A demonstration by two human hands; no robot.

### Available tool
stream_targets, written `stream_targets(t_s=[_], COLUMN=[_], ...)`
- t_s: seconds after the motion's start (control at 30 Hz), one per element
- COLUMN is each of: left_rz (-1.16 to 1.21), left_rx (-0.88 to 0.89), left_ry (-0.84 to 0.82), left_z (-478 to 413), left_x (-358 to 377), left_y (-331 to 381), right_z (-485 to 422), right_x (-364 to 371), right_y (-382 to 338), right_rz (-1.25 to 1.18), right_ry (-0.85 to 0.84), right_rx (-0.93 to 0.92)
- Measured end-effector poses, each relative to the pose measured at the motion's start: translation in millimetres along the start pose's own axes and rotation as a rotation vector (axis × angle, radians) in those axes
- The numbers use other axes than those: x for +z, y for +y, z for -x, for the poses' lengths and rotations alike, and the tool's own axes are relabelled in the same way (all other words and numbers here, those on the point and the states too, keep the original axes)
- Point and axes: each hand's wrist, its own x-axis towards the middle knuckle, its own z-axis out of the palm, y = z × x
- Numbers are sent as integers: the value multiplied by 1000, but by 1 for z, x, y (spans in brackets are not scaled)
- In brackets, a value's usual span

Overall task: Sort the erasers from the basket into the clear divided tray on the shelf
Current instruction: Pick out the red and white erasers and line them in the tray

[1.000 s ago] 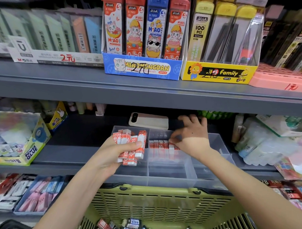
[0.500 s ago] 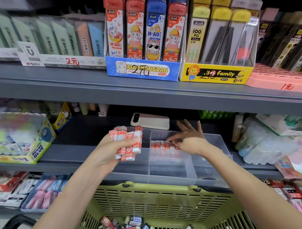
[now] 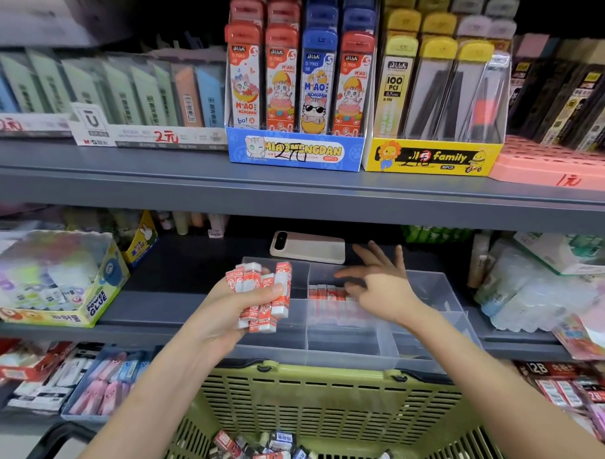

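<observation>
Right now the left hand (image 3: pixel 221 313) is curled round a bunch of erasers (image 3: pixel 262 294), red-and-white sleeved blocks held upright and packed side by side, with the thumb pressed across their front. The bunch sits in front of the back left compartment of the clear tray (image 3: pixel 349 346), raised above its rim. The right hand (image 3: pixel 380 286) is spread wide with its fingers straight and fanned out, holding nothing; it hovers over the back middle compartment, and motion blur makes it impossible to say whether the fingertips touch anything. Under that hand a row of erasers (image 3: pixel 325 293) stands on end along the back middle compartment, red tops up, pressed close together. The tray rests on the grey lower shelf (image 3: pixel 152 303), and a phone (image 3: pixel 308 248) lies flat on the shelf just behind it, camera end to the left. Below the shelf edge, nearest the person, is the green slotted basket (image 3: pixel 334 400), its far rim just under the front of the tray. More loose erasers (image 3: pixel 267 452) lie jumbled in its bottom, some red and white, some dark blue or black. To the left on the same shelf stands a yellow glue box (image 3: pixel 57 306). On the upper shelf are a blue box (image 3: pixel 296 154) of cartoon-cat packs and a yellow box (image 3: pixel 429 158) beside it.
</observation>
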Motion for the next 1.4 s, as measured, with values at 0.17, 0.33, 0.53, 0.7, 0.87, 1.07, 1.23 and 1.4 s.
stream_targets(t_s=[0.17, 0.33, 0.53, 0.7, 0.87, 1.07, 1.23, 1.4], left_rz=[-65, -137, -70, -176, -140, 91, 212, 236], left_rx=[29, 74, 120, 246, 242, 48, -48, -66], left_ry=[-32, -59, 69, 203, 264, 248, 203, 193], left_z=[10, 21, 31, 27, 32, 31, 27, 21], left_x=[6, 14, 1, -12, -25, -30, -20, -6], left_y=[1, 2, 2, 4, 3, 2, 3, 6], right_z=[35, 40, 22, 9, -6, -17, -26, -20], right_x=[-19, -28, -36, -15, 3, 4, 9, 3], right_y=[-55, -74, -30, -23, -43, -45, -41, -42], right_rz=[-837, -1286, -1334, -666, -426, -551, -628, -577], right_ry=[137, -123, 186, 205, 159, -104, -200, -179], right_rx=[-121, 8, 329, 451, 425, 422, 442, 374])
